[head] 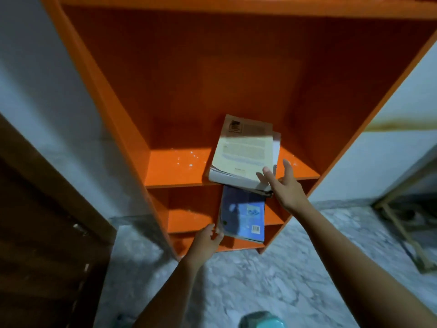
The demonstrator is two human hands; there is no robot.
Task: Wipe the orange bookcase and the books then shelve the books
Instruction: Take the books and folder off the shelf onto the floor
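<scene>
The orange bookcase fills the view, seen from above. A stack of books topped by a cream-covered book lies flat on its middle shelf, right of centre, overhanging the front edge. My right hand is at the stack's near right corner, fingers spread and touching it. A blue book hangs below the shelf edge in front of the lower shelves. My left hand grips the blue book's lower left corner.
Pale specks dot the orange shelf left of the stack. A dark wooden door stands at the left, a wooden frame at the right. Marble floor lies below, with a teal object at the bottom edge.
</scene>
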